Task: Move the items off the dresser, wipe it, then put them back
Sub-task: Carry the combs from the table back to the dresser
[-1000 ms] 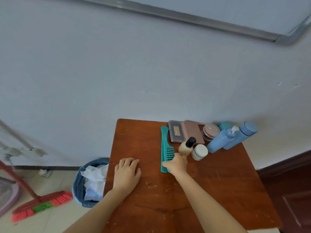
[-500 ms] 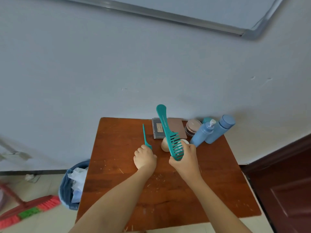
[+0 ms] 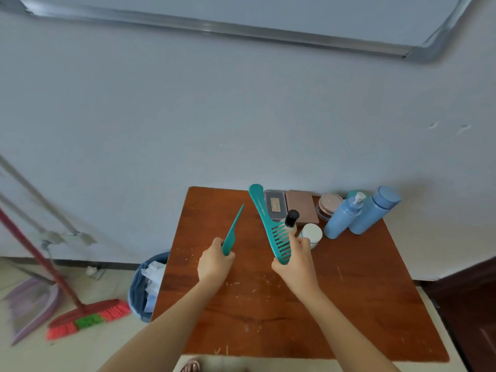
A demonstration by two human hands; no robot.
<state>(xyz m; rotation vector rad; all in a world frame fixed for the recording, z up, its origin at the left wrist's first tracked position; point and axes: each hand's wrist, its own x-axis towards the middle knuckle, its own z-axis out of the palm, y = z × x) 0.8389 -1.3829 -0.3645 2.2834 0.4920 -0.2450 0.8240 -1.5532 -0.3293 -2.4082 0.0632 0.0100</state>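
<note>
The brown wooden dresser top (image 3: pixel 362 304) stands against the wall. My left hand (image 3: pixel 214 261) grips a thin teal tail comb (image 3: pixel 233 232), lifted above the wood with its tip pointing up and right. My right hand (image 3: pixel 294 260) holds a wide-tooth teal comb (image 3: pixel 268 221) by its toothed end, handle raised toward the wall. Behind it stand a small beige bottle with a black cap (image 3: pixel 291 220) and a small white jar (image 3: pixel 311 233). Along the back edge lie a grey case (image 3: pixel 273 204), a brown case (image 3: pixel 300 206), a pink-lidded jar (image 3: pixel 328 206) and two blue bottles (image 3: pixel 342 217) (image 3: pixel 375 210).
A blue waste bin (image 3: pixel 145 288) with crumpled paper sits on the floor by the dresser's left side. Farther left lean a red broom (image 3: pixel 86 316) and a purple dustpan (image 3: pixel 29 304). A dark wooden door (image 3: pixel 472 296) is at the right. Crumbs dot the dresser top.
One second ago the wide comb lay flat under my right hand and my left hand rested open on the wood. Both hands have since lifted a comb each, and they are now slightly farther apart.
</note>
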